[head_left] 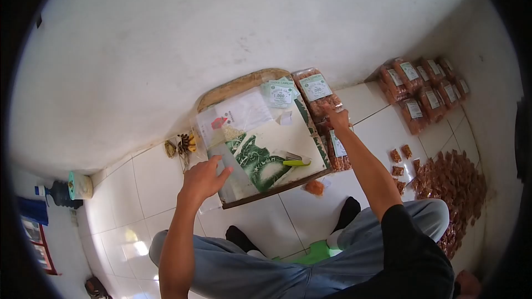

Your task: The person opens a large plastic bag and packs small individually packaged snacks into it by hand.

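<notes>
The right hand (337, 117), fingers bent, is at the near end of a labelled pack (317, 87); how firmly it grips cannot be told. From this hand the pack's long axis runs toward the wall, leaning slightly left, beside a low table (302, 141). A second pack (339, 152) lies just nearer the person. The left hand (204, 180), farther from both, is loosely open, thumb apart, by clear plastic (238, 169); contact is unclear.
</notes>
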`<state>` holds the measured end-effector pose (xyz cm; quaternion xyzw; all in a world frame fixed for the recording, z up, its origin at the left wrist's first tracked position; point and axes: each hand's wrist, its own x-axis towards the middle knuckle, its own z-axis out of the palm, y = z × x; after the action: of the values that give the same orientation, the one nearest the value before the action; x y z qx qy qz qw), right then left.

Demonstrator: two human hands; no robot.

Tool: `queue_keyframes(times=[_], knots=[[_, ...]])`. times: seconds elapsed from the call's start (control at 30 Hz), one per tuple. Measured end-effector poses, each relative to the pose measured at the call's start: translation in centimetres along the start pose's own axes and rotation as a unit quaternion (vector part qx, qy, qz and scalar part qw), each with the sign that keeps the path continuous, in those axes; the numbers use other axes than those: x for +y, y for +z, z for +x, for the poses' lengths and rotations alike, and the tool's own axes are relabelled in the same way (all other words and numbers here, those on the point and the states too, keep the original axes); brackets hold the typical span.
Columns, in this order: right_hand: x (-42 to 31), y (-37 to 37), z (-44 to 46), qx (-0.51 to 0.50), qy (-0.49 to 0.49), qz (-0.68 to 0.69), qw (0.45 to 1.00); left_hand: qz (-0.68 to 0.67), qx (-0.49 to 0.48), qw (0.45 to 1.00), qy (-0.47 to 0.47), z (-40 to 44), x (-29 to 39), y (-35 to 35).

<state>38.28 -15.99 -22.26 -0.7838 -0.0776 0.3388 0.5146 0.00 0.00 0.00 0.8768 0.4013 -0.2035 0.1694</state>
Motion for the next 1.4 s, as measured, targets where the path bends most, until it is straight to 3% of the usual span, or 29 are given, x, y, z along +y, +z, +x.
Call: queue_keyframes(times=[0.07,0.1,0.17,0.2,0.27,0.3,0.37,0.43,0.47,0.63,0.7,0.73,0.8,0.9,1.03,1.1,1.23,1.33,1.4], knots=[[1.0,0.7,-0.5,0.218,0.018,0.144,0.965,0.008,0.009,1.0,0.007,-0.3,-0.3,0.6],[0.7,1.1,0.7,0.218,0.012,0.15,0.964,0.011,0.017,1.0,0.009,0.2,-0.7,0.1],[2.2,0.2,2.1,0.09,-0.046,0.084,0.991,0.025,0.035,0.999,0.009,0.0,-1.1,-0.1],[3.0,-2.2,2.5,0.095,-0.037,0.075,0.992,0.019,0.024,0.999,0.014,-0.2,-0.7,0.6],[3.3,-4.9,3.6,0.044,-0.104,-0.257,0.96,0.005,0.032,0.999,0.021,-0.2,-0.7,1.0],[3.4,-5.6,1.6,0.046,-0.098,-0.26,0.96,0.004,0.026,0.999,0.024,-0.2,-0.6,1.3],[2.5,-6.0,-4.1,0.331,-0.064,-0.408,0.849,-0.004,0.048,0.998,0.033,-0.1,-0.7,1.3],[5.5,-7.0,-4.0,0.236,0.087,-0.307,0.918,0.003,0.054,0.998,0.038,0.0,-0.8,0.9],[7.3,-8.2,-4.0,0.114,0.112,-0.182,0.97,0.009,0.056,0.997,0.044,0.0,-0.7,0.9],[5.7,-7.4,-8.0,0.0,0.105,-0.049,0.993,-0.001,0.063,0.996,0.059,-0.2,-0.2,1.2],[8.2,-7.1,-5.1,-0.047,-0.032,-0.004,0.998,-0.006,0.06,0.996,0.058,-0.4,0.0,1.2],[7.9,-7.1,-5.1,-0.045,-0.033,-0.003,0.998,-0.007,0.062,0.996,0.06,-0.5,0.1,1.3],[7.3,-6.6,-4.9,0.019,-0.077,-0.213,0.974,-0.005,0.065,0.996,0.063,-0.6,0.1,1.3],[7.1,-6.9,-5.5,0.033,-0.06,-0.107,0.992,-0.004,0.063,0.996,0.059,-0.9,0.0,1.3],[8.0,-8.6,-5.8,0.033,-0.045,-0.079,0.995,-0.01,0.069,0.996,0.063,-1.3,-0.3,1.4],[4.4,-8.4,-9.4,0.073,0.146,-0.112,0.98,-0.009,0.07,0.996,0.063,-1.5,-0.5,1.4],[5.8,-8.0,-9.0,-0.019,0.13,-0.022,0.991,-0.009,0.078,0.994,0.072,-1.4,-0.9,1.8],[5.6,-8.1,-7.4,-0.047,0.098,-0.152,0.982,-0.011,0.08,0.994,0.075,-1.5,-1.1,1.5],[6.5,-7.6,-4.7,0.052,0.018,-0.264,0.963,-0.011,0.076,0.995,0.067,-1.6,-0.9,1.3]])
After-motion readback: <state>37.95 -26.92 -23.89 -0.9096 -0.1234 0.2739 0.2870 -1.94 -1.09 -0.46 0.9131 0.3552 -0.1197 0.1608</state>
